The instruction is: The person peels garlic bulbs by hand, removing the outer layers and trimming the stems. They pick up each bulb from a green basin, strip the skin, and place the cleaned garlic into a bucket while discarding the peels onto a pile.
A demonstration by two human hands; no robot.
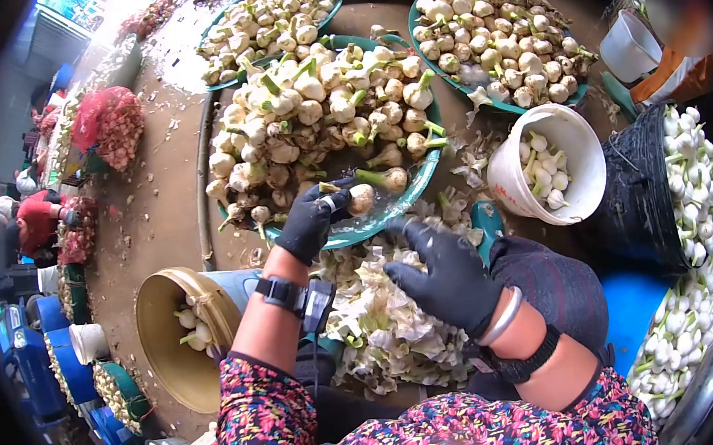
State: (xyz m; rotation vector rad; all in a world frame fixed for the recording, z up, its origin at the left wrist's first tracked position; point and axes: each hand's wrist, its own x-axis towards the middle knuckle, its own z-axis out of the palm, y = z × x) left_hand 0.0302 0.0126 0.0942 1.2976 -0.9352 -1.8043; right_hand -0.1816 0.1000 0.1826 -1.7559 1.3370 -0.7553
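My left hand [314, 219], in a black glove, is closed around a garlic bulb [360, 199] at the near edge of a large green basin [432, 169] heaped with garlic. Something short and pale shows between its fingers, too small to name. To the right, my right hand [446, 274], also black-gloved, is held with its fingers apart and nothing visible in them. Below both hands lies a pile of garlic skins [395, 325].
A white bucket [501, 180] with peeled bulbs stands right, beside a black tub [638, 189] of white bulbs. At left is a beige bucket [162, 324] with several bulbs. Two more garlic basins are behind. A person [38, 221] in red is far left.
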